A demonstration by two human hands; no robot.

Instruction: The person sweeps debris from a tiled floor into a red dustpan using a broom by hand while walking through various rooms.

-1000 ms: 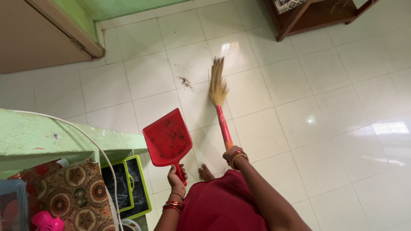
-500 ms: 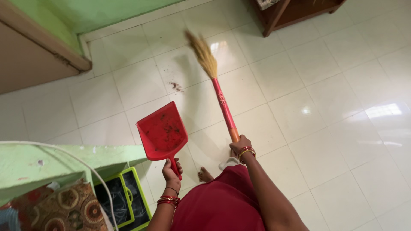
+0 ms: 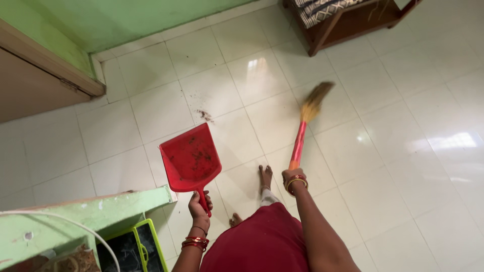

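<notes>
As we look down from head height, we see our left hand (image 3: 200, 204) closed around the handle of a red plastic dustpan (image 3: 190, 158), held tilted just above the white tiled floor (image 3: 403, 166). Our right hand (image 3: 294, 179) grips the red handle of a grass broom (image 3: 304, 126), whose straw-coloured bristles are blurred over the tiles to the right of the pan. Dark specks of dirt already lie in the dustpan's scoop, so some sweepings appear to be collected. A small patch of dark debris (image 3: 204, 115) sits on the floor just beyond the pan's front edge, apart from the broom, so that much looks left to gather. Our bare foot (image 3: 265, 176) stands between pan and broom. A dark wooden furniture frame (image 3: 348, 22) stands at top right, a green ledge (image 3: 75, 216) at lower left.
</notes>
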